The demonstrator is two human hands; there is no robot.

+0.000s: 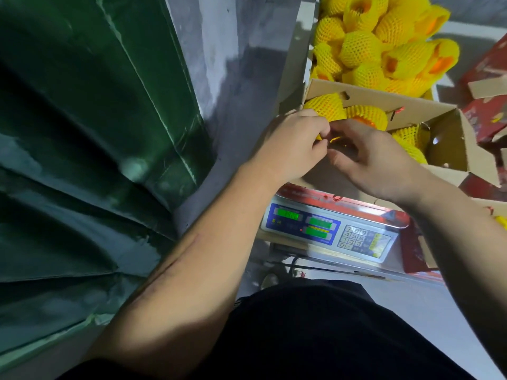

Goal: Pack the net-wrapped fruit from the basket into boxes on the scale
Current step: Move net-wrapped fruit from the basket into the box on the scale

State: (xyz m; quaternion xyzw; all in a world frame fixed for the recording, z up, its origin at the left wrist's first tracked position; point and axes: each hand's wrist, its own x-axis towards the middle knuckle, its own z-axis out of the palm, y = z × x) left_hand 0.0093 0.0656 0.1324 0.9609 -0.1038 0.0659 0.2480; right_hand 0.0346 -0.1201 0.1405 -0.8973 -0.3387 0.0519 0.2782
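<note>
An open cardboard box (389, 101) rests on a digital scale (326, 231) with green lit displays. Inside the box lie several fruits in yellow foam net (367, 115). Both of my hands meet over the box's near left corner. My left hand (296, 144) pinches the yellow net of a fruit (327, 106) there, and my right hand (375, 157) grips the same fruit from the other side; the fruit's lower part is hidden by my fingers. Behind the box, a heap of net-wrapped fruit (381, 39) fills the basket, whose rim is barely visible.
A green tarpaulin (82, 133) covers the left side, with a grey wall (233, 64) beside it. Red printed cartons (488, 113) stand at the right of the box. My dark clothing fills the bottom.
</note>
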